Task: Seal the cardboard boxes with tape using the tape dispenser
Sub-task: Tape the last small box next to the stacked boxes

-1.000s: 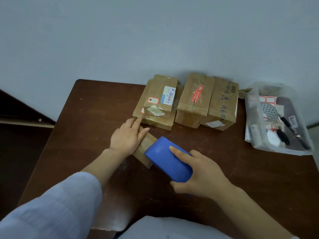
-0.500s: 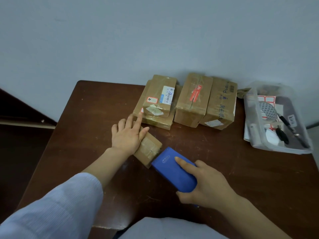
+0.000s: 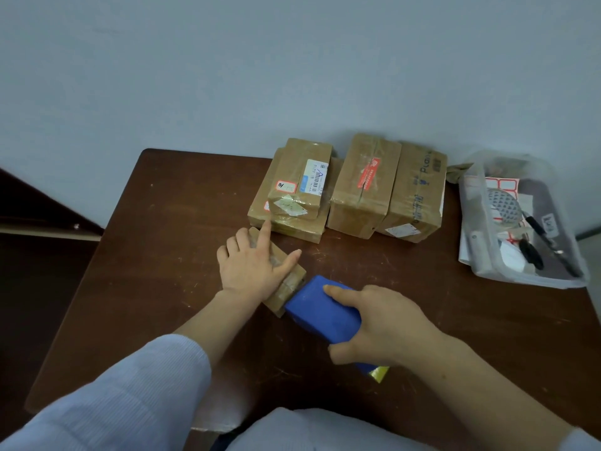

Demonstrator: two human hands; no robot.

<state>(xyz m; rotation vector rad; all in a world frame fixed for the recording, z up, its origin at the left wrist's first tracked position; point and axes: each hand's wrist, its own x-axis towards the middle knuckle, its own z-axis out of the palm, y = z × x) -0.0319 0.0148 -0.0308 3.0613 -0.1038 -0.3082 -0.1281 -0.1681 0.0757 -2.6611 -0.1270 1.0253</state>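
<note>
A small cardboard box [image 3: 289,288] lies on the brown table [image 3: 169,255] in front of me. My left hand [image 3: 252,265] presses flat on top of it, fingers straight and spread. My right hand [image 3: 380,323] grips the blue tape dispenser [image 3: 320,309], index finger laid along its top. The dispenser's front end meets the box's near right end. A strip of tape shows on the box beside my left thumb. Most of the box is hidden under my left hand.
Taped cardboard boxes [image 3: 357,187] stand at the back of the table against the wall, two of them stacked [image 3: 296,187]. A clear plastic bin [image 3: 517,222] with labels, pens and small items sits at the right. The table's front edge is near my body.
The dispenser has slid back toward me along the small box, off its top to its near end. My left hand stays pressed on the box, thumb now spread out.
</note>
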